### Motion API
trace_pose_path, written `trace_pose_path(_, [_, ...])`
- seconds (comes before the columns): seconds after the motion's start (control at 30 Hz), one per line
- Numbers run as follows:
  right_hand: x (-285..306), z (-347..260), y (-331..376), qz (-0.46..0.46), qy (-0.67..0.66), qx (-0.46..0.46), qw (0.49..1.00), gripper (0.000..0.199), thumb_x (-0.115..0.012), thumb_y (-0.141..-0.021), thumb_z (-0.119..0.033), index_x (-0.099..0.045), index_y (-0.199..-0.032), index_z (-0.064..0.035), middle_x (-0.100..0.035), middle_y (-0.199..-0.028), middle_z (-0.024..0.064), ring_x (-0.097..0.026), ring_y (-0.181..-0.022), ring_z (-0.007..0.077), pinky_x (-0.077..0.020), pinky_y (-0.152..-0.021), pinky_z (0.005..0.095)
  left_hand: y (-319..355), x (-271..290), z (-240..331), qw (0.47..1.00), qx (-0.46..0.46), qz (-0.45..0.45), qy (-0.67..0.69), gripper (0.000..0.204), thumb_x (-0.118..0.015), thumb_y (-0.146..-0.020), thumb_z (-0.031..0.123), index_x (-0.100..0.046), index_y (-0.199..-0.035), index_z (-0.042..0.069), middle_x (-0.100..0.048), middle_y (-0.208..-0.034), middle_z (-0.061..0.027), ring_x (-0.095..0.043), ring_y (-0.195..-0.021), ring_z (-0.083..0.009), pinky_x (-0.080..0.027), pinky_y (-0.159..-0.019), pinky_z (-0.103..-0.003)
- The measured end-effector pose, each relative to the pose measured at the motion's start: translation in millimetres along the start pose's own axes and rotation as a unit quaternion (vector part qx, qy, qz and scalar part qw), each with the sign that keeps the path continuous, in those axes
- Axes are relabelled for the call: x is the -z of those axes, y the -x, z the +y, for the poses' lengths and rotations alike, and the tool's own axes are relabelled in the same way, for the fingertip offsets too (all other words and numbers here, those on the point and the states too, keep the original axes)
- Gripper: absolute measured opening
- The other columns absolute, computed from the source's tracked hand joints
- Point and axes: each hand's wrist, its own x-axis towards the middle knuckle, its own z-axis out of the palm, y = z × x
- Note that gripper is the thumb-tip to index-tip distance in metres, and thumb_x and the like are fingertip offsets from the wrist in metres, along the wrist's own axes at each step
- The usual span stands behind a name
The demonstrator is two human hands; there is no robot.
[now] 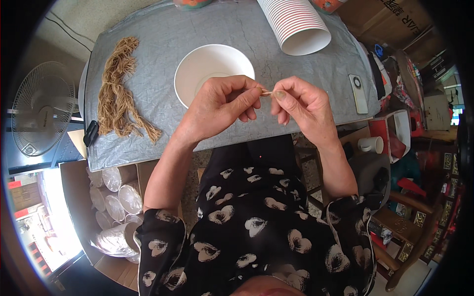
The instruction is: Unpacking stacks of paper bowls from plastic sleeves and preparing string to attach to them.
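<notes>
Left hand (pixel 223 104) and right hand (pixel 307 104) pinch tan twine (pixel 266 92) between them. 1 white tub (pixel 200 61) stands on grey table (pixel 158 66).

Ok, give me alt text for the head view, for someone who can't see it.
The left hand and right hand pinch a thin tan strand between their fingertips over a grey-covered table. The left hand partly hides a white bowl; tan cords lie to the left, with stacked tubs and a phone to the right.
</notes>
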Motion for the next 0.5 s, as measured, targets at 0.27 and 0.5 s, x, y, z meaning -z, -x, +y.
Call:
trace_pose_path(0.27, [-7.4, 11.0, -3.4, 0.087, 0.110, 0.082, 0.987, 0.010, -0.069, -0.099, -0.009, -0.071, -0.102, 0.0005, -0.068, -0.083, -0.0012, -0.059, -0.073, 0.0039, -0.0484, -0.065, 0.0203, 10.7, -32.4, -39.1, 0.988, -0.005, 0.110, 0.110, 0.018, -0.063, -0.104, 0.009, -0.070, -0.110, -0.006, -0.074, -0.091, -0.0072, -0.070, -0.078, -0.0109, -0.058, -0.069, -0.026])
trace_pose_path(0.5, [-30.2, 35.3, -22.0, 0.080, 0.041, 0.052, 0.995, 0.010, -0.070, -0.098, -0.008, -0.073, -0.102, 0.0006, -0.068, -0.083, -0.0028, -0.057, -0.073, 0.0024, -0.0476, -0.065, 0.0198, 7.6, 4.1, -51.0, 0.943, -0.135, 0.227, -0.202, 0.012, -0.070, -0.095, 0.003, -0.075, -0.106, 0.002, -0.074, -0.085, -0.0094, -0.067, -0.073, -0.0132, -0.054, -0.067, -0.029])
